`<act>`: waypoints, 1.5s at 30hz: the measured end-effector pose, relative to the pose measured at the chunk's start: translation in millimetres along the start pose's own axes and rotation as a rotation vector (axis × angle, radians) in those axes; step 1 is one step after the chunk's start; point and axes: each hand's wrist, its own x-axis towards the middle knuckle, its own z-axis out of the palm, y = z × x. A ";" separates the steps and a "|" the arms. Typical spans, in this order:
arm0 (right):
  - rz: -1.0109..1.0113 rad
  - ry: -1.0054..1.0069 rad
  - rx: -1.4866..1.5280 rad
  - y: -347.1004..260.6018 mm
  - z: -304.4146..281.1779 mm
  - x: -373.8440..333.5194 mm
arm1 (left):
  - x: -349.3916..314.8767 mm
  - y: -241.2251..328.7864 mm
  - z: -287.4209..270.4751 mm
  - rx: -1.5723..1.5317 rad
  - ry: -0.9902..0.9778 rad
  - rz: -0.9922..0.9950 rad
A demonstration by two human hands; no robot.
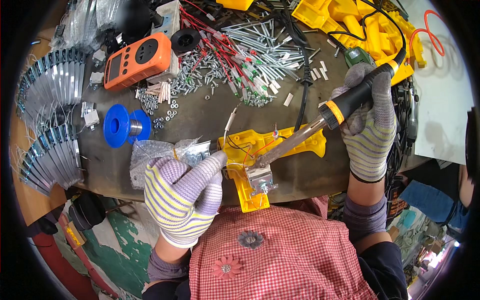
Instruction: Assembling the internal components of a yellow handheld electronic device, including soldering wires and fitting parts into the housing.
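Note:
My right hand, in a striped knit glove, is wrapped round the black handle of a soldering iron. The iron slants down to the left, its tip at a small metal switch-like part. That part sits on a yellow plastic housing half, shaped like a tool body with a grip. Red, black and white wires run through the housing. My left hand, also gloved, is closed with thumb and forefinger together at the housing's left side. A thin wire shows at its fingertips; the glove hides most of the pinch.
A blue solder spool and bubble wrap lie left of the housing. An orange multimeter lies behind them. Screws, nuts and red wires are heaped at the back. Fanned metal strips line the left; yellow housings fill the back right.

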 end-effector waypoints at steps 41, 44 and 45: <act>0.094 0.007 0.005 -3.6 -1.2 -5.8 | 26.3 -8.9 18.7 -0.401 -0.047 -0.090; 0.040 0.068 -0.079 -1.1 4.2 -6.7 | 27.1 -18.6 21.1 -0.396 -0.033 0.066; -0.014 0.131 -0.194 0.2 6.8 -6.9 | 28.1 -17.8 19.9 -0.393 -0.033 0.063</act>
